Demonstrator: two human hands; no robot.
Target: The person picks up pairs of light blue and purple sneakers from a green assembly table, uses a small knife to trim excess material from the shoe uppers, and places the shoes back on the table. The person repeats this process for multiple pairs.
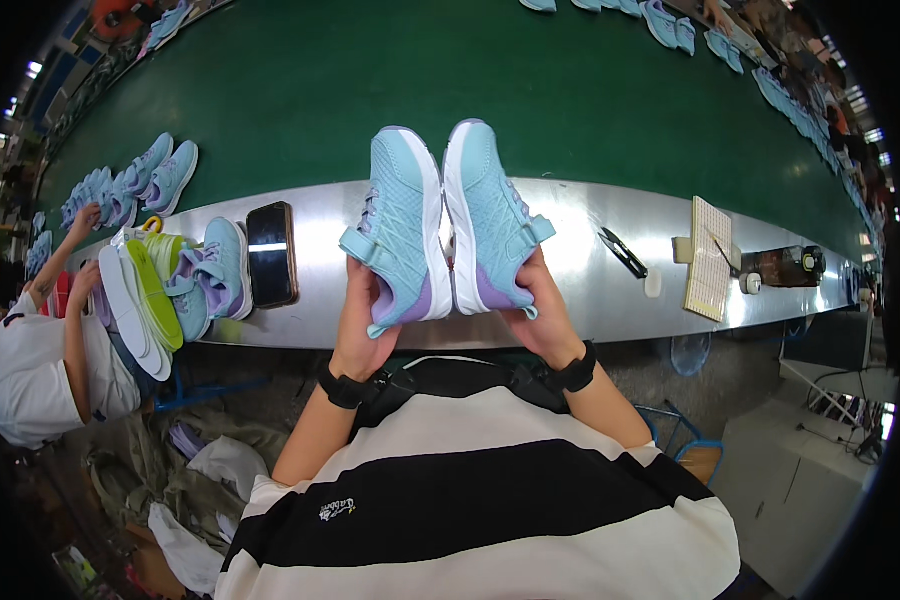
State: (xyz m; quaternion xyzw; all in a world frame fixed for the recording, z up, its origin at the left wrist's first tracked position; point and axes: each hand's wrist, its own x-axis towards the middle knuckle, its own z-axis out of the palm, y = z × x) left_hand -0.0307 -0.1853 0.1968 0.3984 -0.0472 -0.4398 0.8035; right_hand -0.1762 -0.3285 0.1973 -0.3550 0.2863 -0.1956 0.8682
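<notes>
Right of the phone [272, 255], left hand [361, 322] clamps left shoe [400, 205], right hand [547, 318] right shoe [485, 205]; heel-end holds may permit tipping.

Two pale-blue, purple-heeled sneakers [398, 215] are held sole to sole, toes forward.

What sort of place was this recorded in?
Probably a shoe factory or workshop: a row of light-blue shoes, much like the held pair, lines the right of the green tabletop; white and yellow-green insoles lie at left, near a co-worker.
</notes>
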